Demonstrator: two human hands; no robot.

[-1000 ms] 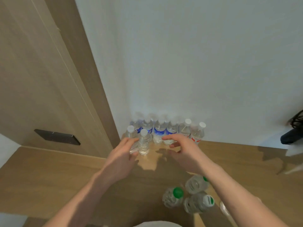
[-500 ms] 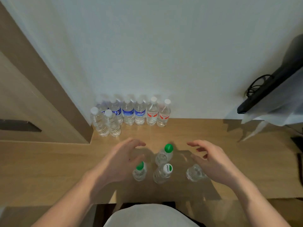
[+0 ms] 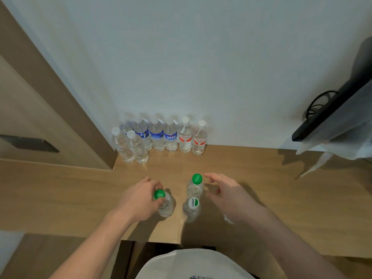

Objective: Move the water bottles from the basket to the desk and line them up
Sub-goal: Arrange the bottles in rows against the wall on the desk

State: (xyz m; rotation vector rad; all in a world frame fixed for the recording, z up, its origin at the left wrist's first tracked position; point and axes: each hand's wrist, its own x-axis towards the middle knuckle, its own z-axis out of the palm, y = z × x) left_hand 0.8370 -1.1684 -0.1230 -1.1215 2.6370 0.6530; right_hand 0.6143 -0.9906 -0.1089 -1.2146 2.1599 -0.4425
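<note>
Several clear water bottles with white caps stand in a row against the wall on the wooden desk. Nearer me stand green-capped bottles. My left hand grips one green-capped bottle by its neck. Two more stand to its right, a far green-capped bottle and a near bottle with a white-and-green cap. My right hand hovers just right of them with its fingers spread, holding nothing. Another bottle is mostly hidden under my right wrist. No basket is in view.
A wooden cabinet side with a dark handle rises left of the row. A black screen edge with cables and a white cloth juts in at the right. The desk's front edge runs just above my white shirt.
Both hands pulled back from the row at the wall to the green-capped bottles. My left hand has closed round one bottle; my right hand moved in beside the others.
</note>
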